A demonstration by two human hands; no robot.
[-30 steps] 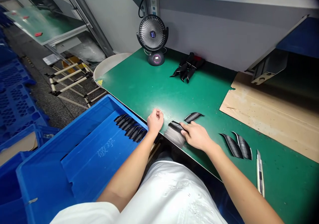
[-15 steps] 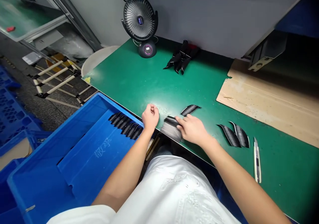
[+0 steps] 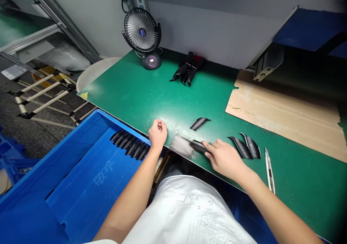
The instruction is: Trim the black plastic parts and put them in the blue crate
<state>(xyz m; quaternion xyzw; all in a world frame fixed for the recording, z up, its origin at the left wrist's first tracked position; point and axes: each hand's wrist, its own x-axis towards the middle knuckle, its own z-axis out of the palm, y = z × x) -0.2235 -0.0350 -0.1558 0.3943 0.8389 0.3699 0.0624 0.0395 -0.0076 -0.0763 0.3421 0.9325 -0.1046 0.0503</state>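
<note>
While left hand (image 3: pixel 157 135) is closed, contents unclear, right hand (image 3: pixel 226 159), gripping curved black piece (image 3: pixel 197 146), has shifted toward grey pad's (image 3: pixel 181 146) right edge.

On the table (image 3: pixel 116 94), the fan (image 3: pixel 142 31) stood far back at the left, and the cluster of parts (image 3: pixel 182 71) lay to the right of it. The cardboard (image 3: pixel 282 117) lay at the back right. By the front edge there was the pad (image 3: pixel 180 146), and between it and the right hand (image 3: pixel 227 159) was one part (image 3: pixel 197 146). Behind these lay the single part (image 3: pixel 199 123). Further right lay the pair of parts (image 3: pixel 241 148), then the knife (image 3: pixel 269 171). Inside the crate (image 3: pixel 86 197), at left, lay the row of parts (image 3: pixel 128 142).
</note>
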